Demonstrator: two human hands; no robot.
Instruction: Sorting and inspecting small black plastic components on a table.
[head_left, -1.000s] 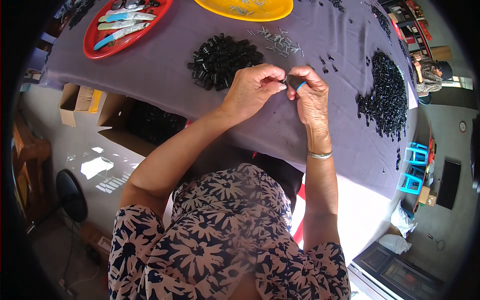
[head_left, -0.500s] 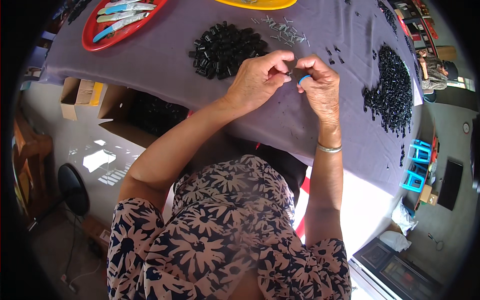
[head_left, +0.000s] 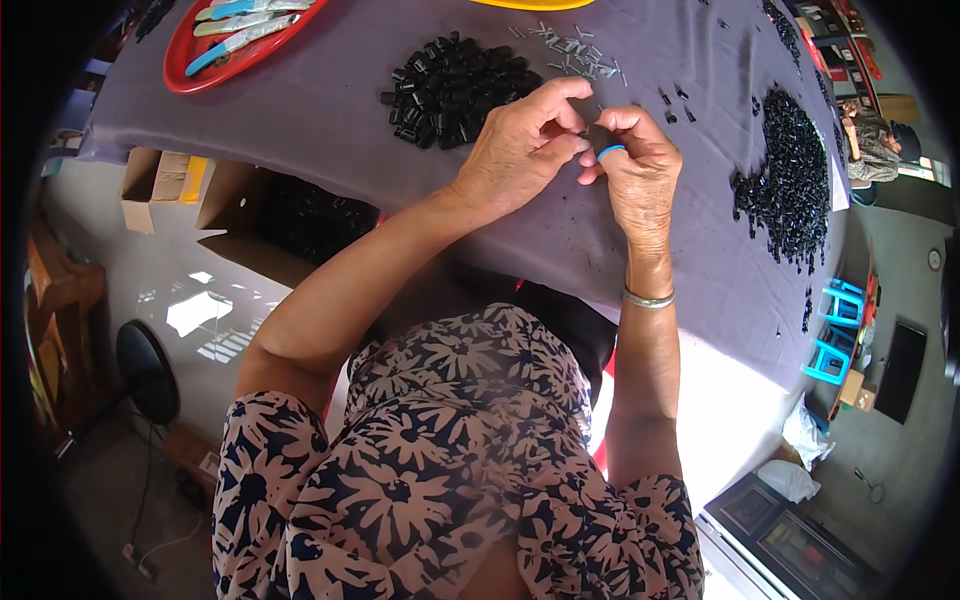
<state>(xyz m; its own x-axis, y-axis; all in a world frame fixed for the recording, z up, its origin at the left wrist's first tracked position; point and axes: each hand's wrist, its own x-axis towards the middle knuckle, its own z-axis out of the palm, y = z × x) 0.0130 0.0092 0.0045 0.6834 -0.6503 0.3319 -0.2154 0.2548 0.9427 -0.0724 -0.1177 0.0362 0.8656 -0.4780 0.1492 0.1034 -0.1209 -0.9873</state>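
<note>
Over the purple-grey cloth, my left hand (head_left: 525, 145) and my right hand (head_left: 642, 165) meet with their fingertips almost touching. A small dark piece (head_left: 586, 134) shows at the left thumb tip, pinched there; its kind is too small to tell. My right fingers are bent closed, with a blue band (head_left: 611, 151) round the thumb, and what they hold is mostly hidden. Just beyond my left hand lies a heap of black cylindrical plastic parts (head_left: 450, 90). Thin silvery pins (head_left: 575, 50) lie scattered past the fingertips.
A large pile of small black parts (head_left: 785, 180) covers the table's right side, with several loose ones (head_left: 672, 115) nearer my right hand. At the far left stands a red tray (head_left: 178, 60) of blue- and white-handled tools. A yellow tray (head_left: 535, 3) sits at the back; a cardboard box (head_left: 230, 205) stands below the table edge.
Both hands stay at nearly the same place. My right fingertips have moved slightly left, closer to my left fingers. The table view has shifted up a little.
</note>
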